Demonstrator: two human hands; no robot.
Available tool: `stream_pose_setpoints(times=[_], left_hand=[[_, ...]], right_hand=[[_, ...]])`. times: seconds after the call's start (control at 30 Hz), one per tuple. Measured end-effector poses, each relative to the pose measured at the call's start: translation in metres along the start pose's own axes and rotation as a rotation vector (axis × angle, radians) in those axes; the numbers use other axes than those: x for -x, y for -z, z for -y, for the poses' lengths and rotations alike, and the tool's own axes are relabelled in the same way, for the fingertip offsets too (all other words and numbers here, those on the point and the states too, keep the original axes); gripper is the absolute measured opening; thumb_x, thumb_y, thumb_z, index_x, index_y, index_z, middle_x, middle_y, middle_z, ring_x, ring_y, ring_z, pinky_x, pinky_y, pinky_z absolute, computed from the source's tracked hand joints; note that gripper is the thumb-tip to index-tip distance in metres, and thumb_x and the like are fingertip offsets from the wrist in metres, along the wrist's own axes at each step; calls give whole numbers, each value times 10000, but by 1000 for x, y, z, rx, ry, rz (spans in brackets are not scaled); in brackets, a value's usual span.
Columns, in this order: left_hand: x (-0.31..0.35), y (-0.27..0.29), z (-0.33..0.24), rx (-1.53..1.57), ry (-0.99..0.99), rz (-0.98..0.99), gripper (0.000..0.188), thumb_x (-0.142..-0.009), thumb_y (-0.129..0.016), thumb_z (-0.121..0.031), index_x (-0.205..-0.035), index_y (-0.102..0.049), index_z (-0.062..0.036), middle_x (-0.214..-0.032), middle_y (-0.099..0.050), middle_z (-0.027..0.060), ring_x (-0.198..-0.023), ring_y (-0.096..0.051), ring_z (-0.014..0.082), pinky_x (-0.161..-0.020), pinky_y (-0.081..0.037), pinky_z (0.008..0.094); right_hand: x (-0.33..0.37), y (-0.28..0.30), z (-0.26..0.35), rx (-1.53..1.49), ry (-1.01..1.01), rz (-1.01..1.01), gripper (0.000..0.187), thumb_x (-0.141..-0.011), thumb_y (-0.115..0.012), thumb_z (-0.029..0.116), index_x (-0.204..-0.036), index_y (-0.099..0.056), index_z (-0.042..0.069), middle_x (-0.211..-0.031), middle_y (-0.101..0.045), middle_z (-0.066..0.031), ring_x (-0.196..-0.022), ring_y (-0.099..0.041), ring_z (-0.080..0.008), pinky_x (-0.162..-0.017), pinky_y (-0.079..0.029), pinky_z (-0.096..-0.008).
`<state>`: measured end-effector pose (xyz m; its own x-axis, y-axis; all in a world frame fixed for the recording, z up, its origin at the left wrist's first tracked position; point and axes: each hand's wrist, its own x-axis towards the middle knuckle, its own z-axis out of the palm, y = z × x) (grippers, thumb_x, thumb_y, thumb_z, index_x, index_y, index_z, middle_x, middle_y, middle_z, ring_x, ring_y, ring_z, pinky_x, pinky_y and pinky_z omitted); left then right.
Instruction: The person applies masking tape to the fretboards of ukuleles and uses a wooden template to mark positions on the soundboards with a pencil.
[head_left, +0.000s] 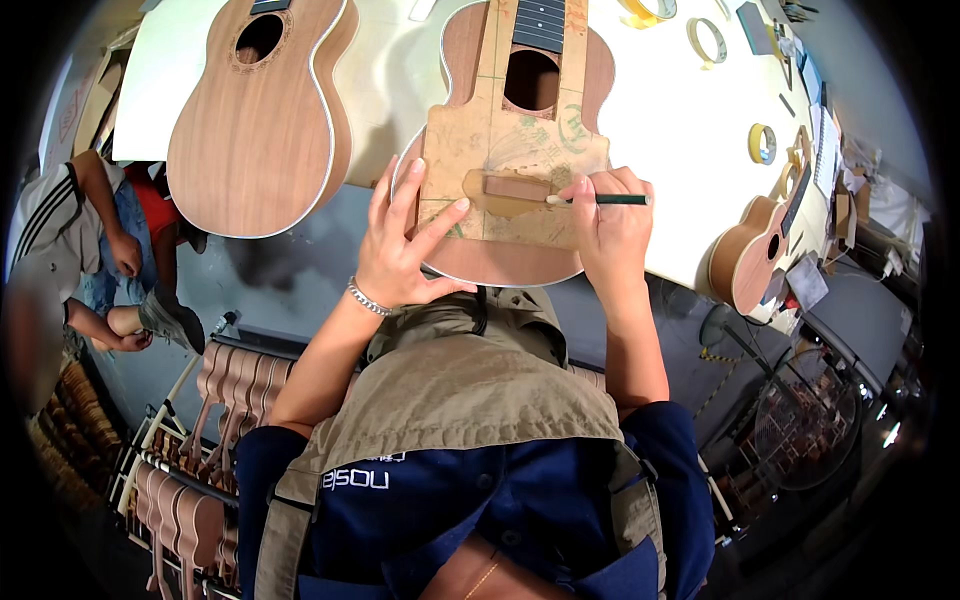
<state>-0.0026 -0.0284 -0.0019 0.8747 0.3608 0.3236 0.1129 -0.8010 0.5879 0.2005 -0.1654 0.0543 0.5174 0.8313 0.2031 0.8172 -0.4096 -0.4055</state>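
Note:
A tan template board (455,150), worn and marked, lies over the top of a guitar body (500,262) at the table's near edge. Inside its cutout shows a brown wooden bridge-like block (517,188). My left hand (400,240) rests with spread fingers on the template's left side, its thumb by the guitar's lower edge. Pinched in my right hand (612,215) is a dark green pencil (622,200), its pale sharpened end pointing left beside the block. Above the template, the round soundhole (531,80) and dark fretboard (540,22) are visible.
Left of it lies another guitar body (255,130). Tape rolls (706,40) and a small guitar (748,255) sit to the right. A seated person (95,225) is at far left. Racks of wooden necks (180,515) stand below, and a fan (805,420) at right.

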Motion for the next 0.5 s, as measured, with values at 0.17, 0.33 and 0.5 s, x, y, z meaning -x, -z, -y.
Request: stream_pose_setpoints(times=[0.17,0.33,0.5], left_hand=[[-2,2,0,15,-7,8,791,-634,-662,-665,-1247,-579,-171,-1440,-279,227,-1275,-316,464,-1045,-294,555],[0,12,0,-10,27,59,822,-629,-677,-652,-1288,-539,-180,-1454,-251,227,-1288,-287,478,-1050,-288,548],[-10,107,32,-120,19,117,870,-705,-648,-621,-1352,-444,-77,-1411,-389,180,-1342,-304,381,-1089,-191,543]], right_hand=[[-4,-12,12,-406,-13,-13,124,-838,-577,70,-729,-637,64,-731,-635,-28,-697,-534,-173,-677,-407,-286],[2,-29,-29,-25,-279,-333,92,-870,-599,60,-806,-549,18,-846,-654,-138,-751,-580,-204,-740,-450,-298],[-12,-24,-21,-879,-530,-368,300,-852,-626,4,-724,-368,86,-1005,-656,-180,-967,-597,-164,-795,-456,-236]])
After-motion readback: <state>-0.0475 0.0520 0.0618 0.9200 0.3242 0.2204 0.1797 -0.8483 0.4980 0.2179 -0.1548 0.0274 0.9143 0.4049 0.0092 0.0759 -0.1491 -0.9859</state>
